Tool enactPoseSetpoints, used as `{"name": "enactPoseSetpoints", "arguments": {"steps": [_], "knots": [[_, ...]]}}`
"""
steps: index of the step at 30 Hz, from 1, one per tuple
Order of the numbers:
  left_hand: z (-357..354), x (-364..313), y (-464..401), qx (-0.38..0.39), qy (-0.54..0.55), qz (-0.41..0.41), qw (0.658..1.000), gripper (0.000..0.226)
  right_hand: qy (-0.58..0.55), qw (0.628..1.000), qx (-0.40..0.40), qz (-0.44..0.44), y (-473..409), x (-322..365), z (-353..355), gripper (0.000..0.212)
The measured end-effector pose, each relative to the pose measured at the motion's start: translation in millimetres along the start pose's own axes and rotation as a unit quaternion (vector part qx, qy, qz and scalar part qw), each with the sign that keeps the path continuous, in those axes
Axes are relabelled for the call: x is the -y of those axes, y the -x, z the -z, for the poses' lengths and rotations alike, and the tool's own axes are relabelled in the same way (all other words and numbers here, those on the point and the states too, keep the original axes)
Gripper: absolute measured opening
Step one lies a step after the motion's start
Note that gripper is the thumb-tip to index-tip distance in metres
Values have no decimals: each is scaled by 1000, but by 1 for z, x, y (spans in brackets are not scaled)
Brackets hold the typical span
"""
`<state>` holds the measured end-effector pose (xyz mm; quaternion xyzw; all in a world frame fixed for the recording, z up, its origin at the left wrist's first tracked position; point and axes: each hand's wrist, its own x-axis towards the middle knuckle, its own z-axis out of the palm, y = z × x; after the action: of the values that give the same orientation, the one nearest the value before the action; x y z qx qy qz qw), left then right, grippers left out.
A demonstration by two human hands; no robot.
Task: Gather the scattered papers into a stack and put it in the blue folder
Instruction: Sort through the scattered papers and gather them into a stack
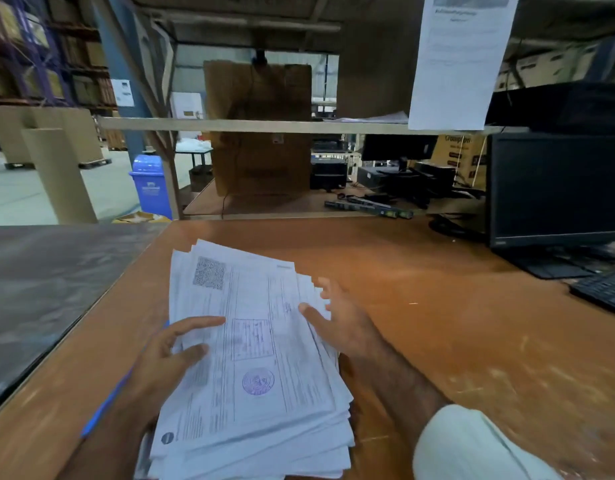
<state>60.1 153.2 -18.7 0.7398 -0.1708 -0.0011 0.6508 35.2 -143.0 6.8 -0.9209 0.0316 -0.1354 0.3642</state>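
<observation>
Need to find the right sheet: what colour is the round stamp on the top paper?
Purple round stamp, head view.

A brown desk (pixel 437 306) fills the near ground, with a dark monitor (pixel 555 188) and keyboard (pixel 603 296) at right. A shelf (pixel 264 125) crosses above it. Far left, a blue bin (pixel 150 185) stands on pale floor (pixel 18 195) beside stacked cartons (pixel 46 133) and tall racks (pixel 32 46).
</observation>
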Motion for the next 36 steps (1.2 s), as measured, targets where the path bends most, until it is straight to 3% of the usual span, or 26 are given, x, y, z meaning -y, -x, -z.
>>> {"name": "enactPoseSetpoints", "arguments": {"steps": [2, 4, 10, 15, 20, 23, 26, 30, 36], "knots": [[5, 3, 0, -9, -10, 1, 1000, 40, 101, 994, -9, -48, 9, -14, 1, 76], [7, 4, 0, -31, -15, 2, 999, 44, 128, 988, 28, -76, 18, -20, -1, 76], [8, -13, 15, -115, 35, 28, 992, 41, 240, 962, 117, -60, 36, -20, 5, 89], [11, -21, 17, -159, 37, 8, 987, 39, 342, 933, 62, -97, 38, -52, 44, 80], [8, -12, 9, -136, 13, 19, 990, 40, 417, 891, 19, -180, 35, -97, 95, 71], [10, 1, 2, -108, -10, 46, 993, 41, 379, 912, -4, -158, 40, -92, 93, 66], [10, 7, 2, -98, -33, 44, 994, 42, 309, 938, 66, -141, 44, -75, 70, 75], [11, 7, 3, -135, -54, 31, 989, 44, 295, 934, 172, -105, 39, -73, 61, 81], [22, 13, 5, -197, -56, 19, 979, 40, 247, 924, 282, -75, 38, -92, 124, 67]]}}
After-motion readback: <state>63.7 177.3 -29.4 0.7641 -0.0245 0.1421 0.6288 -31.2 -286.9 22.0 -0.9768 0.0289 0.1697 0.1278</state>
